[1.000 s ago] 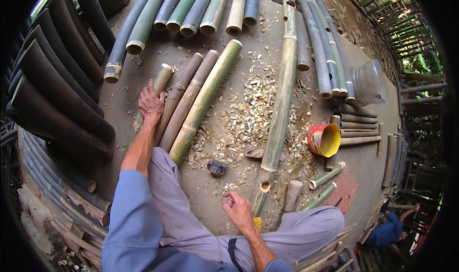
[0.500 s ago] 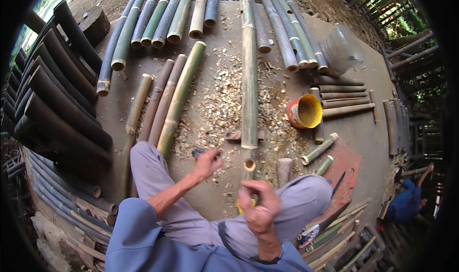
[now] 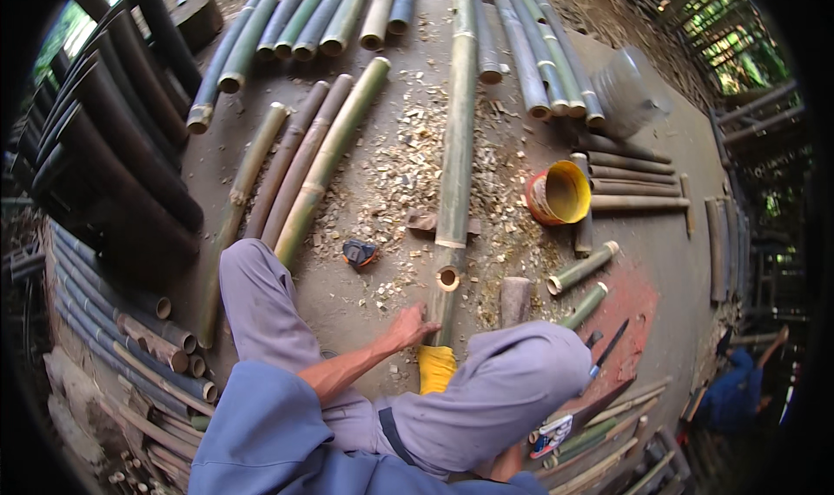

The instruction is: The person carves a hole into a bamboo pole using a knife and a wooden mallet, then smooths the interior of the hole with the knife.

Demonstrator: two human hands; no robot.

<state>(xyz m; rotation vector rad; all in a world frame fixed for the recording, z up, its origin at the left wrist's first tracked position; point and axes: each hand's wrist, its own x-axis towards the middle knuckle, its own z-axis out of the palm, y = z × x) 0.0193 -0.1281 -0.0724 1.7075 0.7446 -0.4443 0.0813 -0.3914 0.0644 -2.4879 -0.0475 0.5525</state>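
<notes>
Dark curved lengths (image 3: 143,160) stand leaning together at the far left, with a stack of bamboo tubes (image 3: 169,330) lying below them. Next, on the floor (image 3: 334,308), a slim tube (image 3: 239,199) lies slanted beside the left knee, then two brown tubes (image 3: 307,160) side by side and a thicker green tube (image 3: 328,165) close against them. Beyond these, a row of green and bluish tubes (image 3: 304,15) points its open ends toward the person.

A small black and orange device (image 3: 359,252) sits near the left knee, just left of scattered pale wood chips (image 3: 417,160). The left hand (image 3: 410,328) is low in the middle, fingers partly curled at the near part of a long bamboo pole (image 3: 455,156); I cannot tell whether its grip closes on anything. That pole runs from the top edge down between the knees, across a wooden block (image 3: 421,222), with a round opening near its lower part. A yellow cloth-like thing (image 3: 436,369) lies at its near end.

Right of it, a stubby wooden piece (image 3: 515,301) stands by the right knee. The right hand is hidden behind the thigh, so I cannot tell its grip. Farther right are a red and yellow tin (image 3: 565,195), two short green tubes (image 3: 582,269), a clear plastic container (image 3: 630,95), a knife (image 3: 612,343) and a co-worker in blue (image 3: 732,382).
</notes>
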